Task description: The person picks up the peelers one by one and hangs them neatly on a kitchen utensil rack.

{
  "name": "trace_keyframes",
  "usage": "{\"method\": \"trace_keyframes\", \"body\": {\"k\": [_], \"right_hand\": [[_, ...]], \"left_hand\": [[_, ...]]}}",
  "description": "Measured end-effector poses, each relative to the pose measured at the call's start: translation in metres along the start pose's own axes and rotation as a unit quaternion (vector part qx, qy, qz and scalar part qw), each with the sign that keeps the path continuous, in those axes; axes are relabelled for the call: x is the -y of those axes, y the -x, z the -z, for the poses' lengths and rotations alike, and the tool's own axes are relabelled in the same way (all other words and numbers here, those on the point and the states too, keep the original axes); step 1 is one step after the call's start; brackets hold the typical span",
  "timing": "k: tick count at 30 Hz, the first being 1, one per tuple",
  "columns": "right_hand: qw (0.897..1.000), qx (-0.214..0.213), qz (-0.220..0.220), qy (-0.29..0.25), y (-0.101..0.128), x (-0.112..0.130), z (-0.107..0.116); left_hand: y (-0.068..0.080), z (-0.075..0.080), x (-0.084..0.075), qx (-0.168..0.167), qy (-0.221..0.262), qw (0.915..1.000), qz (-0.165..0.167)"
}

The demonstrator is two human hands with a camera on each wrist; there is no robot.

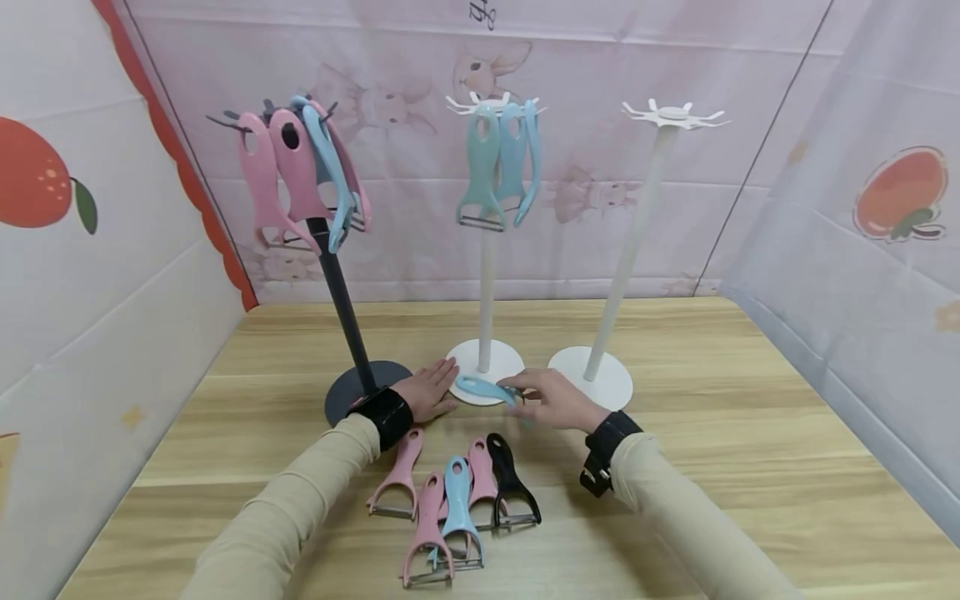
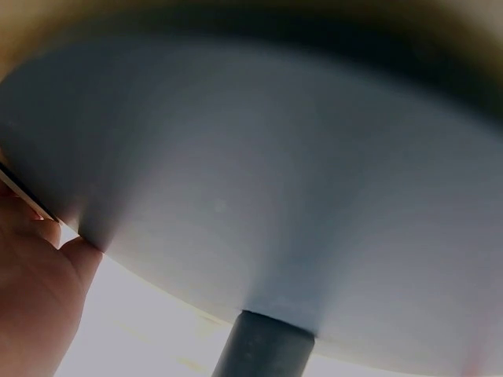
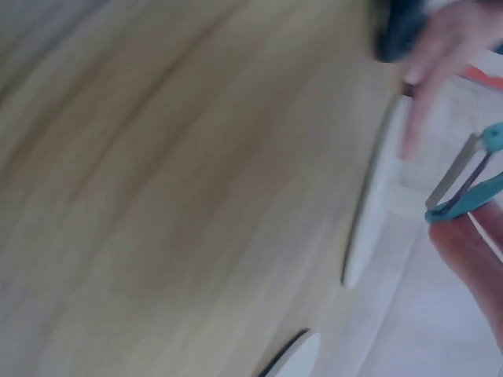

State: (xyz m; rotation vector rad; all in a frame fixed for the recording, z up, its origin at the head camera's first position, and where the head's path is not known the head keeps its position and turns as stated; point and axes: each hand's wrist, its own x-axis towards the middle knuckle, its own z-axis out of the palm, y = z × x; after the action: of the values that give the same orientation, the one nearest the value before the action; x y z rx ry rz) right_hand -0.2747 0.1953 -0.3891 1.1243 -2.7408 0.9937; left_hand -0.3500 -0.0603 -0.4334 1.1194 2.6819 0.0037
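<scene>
My right hand (image 1: 551,398) pinches a light blue peeler (image 1: 480,387) near its blade end. Its handle points left, over the round base of the middle white stand (image 1: 486,292). In the right wrist view, fingertips (image 3: 464,243) grip the head of that peeler (image 3: 471,192), with the metal blade showing. My left hand (image 1: 429,392) lies with fingers extended at the left edge of the same white base, beside the dark stand (image 1: 347,304). That dark stand's base (image 2: 220,181) fills most of the left wrist view, where part of the left hand (image 2: 39,275) shows at the edge.
Pink peelers (image 1: 258,179) and a blue one hang on the dark stand. Teal (image 1: 482,158) and blue peelers hang on the middle stand's hooks. Another white stand (image 1: 626,250) is at right. Several pink, blue and black peelers (image 1: 510,479) lie in front, between the forearms.
</scene>
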Motion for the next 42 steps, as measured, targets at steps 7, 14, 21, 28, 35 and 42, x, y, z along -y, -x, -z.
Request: {"method": "trace_keyframes", "body": {"k": [7,14,21,28,35,42], "right_hand": [[0.971,-0.116,-0.063,-0.2,0.005,0.009,0.024],[0.922,-0.275,-0.063,-0.267,-0.003,0.018,0.053],[0.875,-0.396,-0.032,-0.275,-0.03,0.032,0.084],[0.837,-0.446,-0.042,-0.314,-0.063,0.046,0.123],[0.855,-0.433,-0.044,-0.281,-0.089,0.066,0.159],[0.885,-0.397,-0.041,-0.24,-0.101,0.073,0.173]], "left_hand": [[0.006,0.003,-0.003,0.002,0.007,0.9999,0.012],[0.009,0.003,-0.002,-0.005,0.01,0.9999,0.012],[0.006,-0.004,0.0,-0.003,0.011,0.9997,0.021],[-0.002,-0.013,0.005,0.0,0.005,0.9996,0.027],[-0.001,-0.009,0.001,0.012,0.001,0.9993,0.034],[0.001,-0.002,-0.002,0.002,-0.008,0.9997,0.022]]}}
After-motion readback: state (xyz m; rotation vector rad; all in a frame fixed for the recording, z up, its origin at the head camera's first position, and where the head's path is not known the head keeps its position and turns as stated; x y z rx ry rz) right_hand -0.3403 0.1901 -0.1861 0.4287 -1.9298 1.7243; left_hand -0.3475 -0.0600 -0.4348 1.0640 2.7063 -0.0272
